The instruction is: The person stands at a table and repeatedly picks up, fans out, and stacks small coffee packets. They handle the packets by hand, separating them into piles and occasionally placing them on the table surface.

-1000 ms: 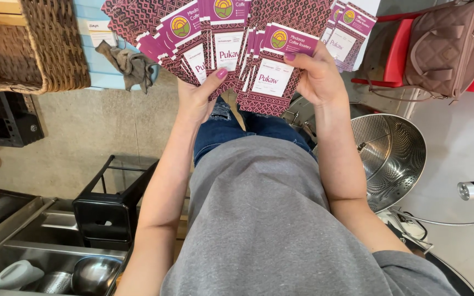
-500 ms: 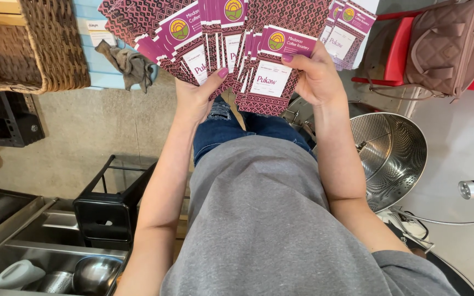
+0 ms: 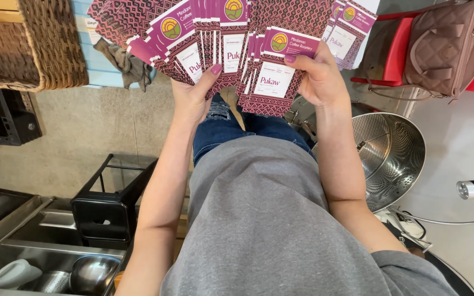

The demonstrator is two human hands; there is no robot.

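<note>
Both of my hands hold a wide fan of several flat maroon-and-purple patterned pouches [image 3: 231, 38] with white labels and round yellow-green emblems. My left hand [image 3: 193, 96] grips the left part of the fan, its thumb pressed on one pouch's front. My right hand [image 3: 319, 77] grips the right part, with its thumb across the front pouch [image 3: 274, 82]. The pouches are held in front of my body, above my jeans and grey shirt. Their upper edges run out of view.
A woven basket [image 3: 34, 49] stands at the upper left, a grey rag [image 3: 127, 63] beside it. A perforated steel bowl [image 3: 390, 153] sits at the right. Beyond it a brown quilted bag [image 3: 445, 44] rests on a red seat. A black stool [image 3: 111, 203] and a steel sink [image 3: 45, 257] are lower left.
The pouches have shifted slightly within the fan, and my left thumb has slid across them. My hands stay in about the same place.
</note>
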